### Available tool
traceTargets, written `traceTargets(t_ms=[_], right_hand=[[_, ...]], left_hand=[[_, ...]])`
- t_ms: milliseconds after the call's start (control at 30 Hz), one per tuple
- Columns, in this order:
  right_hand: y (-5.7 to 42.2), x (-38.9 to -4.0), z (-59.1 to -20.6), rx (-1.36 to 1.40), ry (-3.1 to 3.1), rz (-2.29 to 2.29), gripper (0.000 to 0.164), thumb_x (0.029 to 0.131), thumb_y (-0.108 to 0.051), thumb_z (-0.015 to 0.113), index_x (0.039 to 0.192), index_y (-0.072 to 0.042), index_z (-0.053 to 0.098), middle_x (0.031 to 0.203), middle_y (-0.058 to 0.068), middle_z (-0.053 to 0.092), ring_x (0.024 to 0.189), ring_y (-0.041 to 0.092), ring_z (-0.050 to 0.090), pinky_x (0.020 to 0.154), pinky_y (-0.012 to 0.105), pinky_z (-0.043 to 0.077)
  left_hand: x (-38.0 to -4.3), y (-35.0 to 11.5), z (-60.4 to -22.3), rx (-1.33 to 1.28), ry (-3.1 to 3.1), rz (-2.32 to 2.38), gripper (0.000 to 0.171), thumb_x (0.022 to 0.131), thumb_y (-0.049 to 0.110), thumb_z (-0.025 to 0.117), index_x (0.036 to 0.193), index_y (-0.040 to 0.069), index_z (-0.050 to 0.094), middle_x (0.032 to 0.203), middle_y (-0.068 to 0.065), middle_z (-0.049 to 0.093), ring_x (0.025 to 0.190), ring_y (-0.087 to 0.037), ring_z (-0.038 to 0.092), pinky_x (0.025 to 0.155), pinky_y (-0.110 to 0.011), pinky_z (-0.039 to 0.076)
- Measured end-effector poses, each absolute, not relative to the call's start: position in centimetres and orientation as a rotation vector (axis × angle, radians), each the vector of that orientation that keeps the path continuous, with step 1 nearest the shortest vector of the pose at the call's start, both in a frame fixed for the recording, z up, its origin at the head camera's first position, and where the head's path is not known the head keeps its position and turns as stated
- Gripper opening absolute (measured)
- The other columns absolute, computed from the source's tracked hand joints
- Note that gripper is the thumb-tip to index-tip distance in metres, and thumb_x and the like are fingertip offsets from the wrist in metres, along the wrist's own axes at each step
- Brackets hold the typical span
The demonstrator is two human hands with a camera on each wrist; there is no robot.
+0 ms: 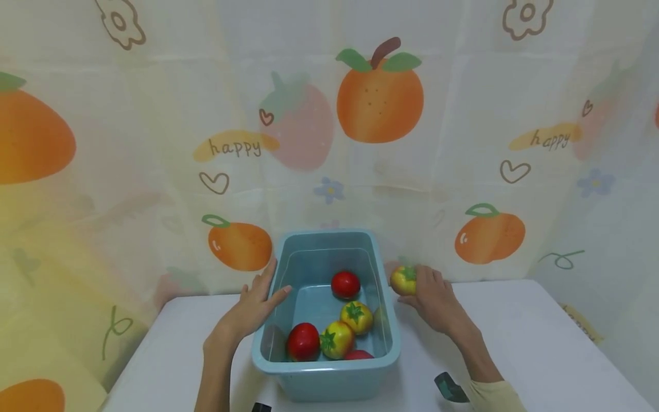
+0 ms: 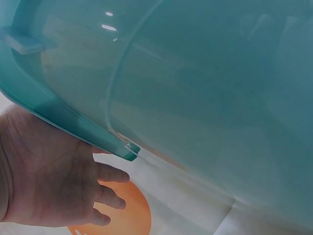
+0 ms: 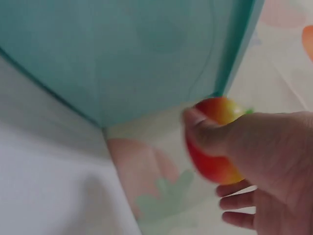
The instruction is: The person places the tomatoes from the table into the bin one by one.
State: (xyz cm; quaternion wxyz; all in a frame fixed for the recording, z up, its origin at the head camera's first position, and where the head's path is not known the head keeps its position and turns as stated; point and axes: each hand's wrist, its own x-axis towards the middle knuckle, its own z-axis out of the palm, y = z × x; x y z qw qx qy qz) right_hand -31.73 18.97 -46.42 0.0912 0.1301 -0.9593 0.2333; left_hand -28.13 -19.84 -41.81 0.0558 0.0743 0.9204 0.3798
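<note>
A light-blue plastic bin stands on the white table, holding several glossy tomatoes. Among them are a red tomato, a yellow one with a green star-shaped calyx and another red one near the front. My left hand rests at the bin's left rim, thumb over the edge and fingers fairly straight along the outside. Beyond the right rim, my right hand grips a tomato, yellow around its calyx. The right wrist view shows this tomato's red underside, with the thumb across it.
The white table extends to both sides of the bin. Behind it hangs a curtain printed with fruit. A dark strap-like piece is near the right wrist. Something yellowish shows past the table's right edge.
</note>
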Motion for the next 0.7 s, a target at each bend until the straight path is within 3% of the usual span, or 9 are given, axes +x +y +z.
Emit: traceTargets(t_ms=[267,700], right_hand=[[18.2,-31.1,-44.2,0.453,-2.579,0.839,0.080,0.093,-0.031,0.080,0.156,-0.006,0.038,0.142,0.017,0.056,0.126,0.037,0.052,0.107,0.068,0.043],[15.8,-27.8,-40.8,0.633,-2.508,0.963,0.090,0.088,-0.025,0.084,0.159,-0.011,0.031,0.148,0.012,0.051,0.134,0.030,0.048,0.114,0.064,0.047]], left_hand=[[-28.2,-19.8,-41.9,0.229,2.807,1.158,0.090,0.103,0.059,0.046,0.169,0.025,-0.006,0.179,-0.008,0.000,0.164,-0.048,-0.004,0.126,-0.072,-0.013],[-27.9,-19.9,-41.8,0.229,2.808,1.163,0.090,0.103,0.057,0.047,0.170,0.023,-0.004,0.179,-0.009,0.002,0.164,-0.047,-0.002,0.126,-0.072,-0.013]])
